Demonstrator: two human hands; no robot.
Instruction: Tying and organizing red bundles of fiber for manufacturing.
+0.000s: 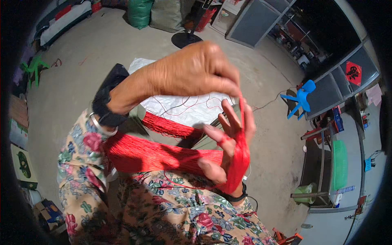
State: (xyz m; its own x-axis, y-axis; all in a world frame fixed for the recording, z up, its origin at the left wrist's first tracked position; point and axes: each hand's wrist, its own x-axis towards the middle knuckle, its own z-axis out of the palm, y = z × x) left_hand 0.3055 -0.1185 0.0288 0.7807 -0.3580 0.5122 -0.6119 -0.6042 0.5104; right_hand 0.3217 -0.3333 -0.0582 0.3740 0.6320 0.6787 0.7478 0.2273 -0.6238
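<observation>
My left hand (200, 69) reaches across from the left, its fingers closed in a pinch on a strand of red thread. That strand runs tight down to my right hand (216, 169). Around my right hand is wound a thick band of red thread (241, 161); its fingers are spread apart, and a little thread loops round one of them. A wide skein of red thread (134, 153) stretches across my lap below. Beyond it lies a second red skein (169, 125). A loose strand droops between the lap and my right hand.
Past my lap lies a white sheet (183, 112) with loose red strands. A blue stool (302, 100) stands to the right, a green stool (34, 69) far left. A fan base (185, 39) and stuffed sacks (167, 14) are at the back. Shelving with a green panel (339, 163) lines the right.
</observation>
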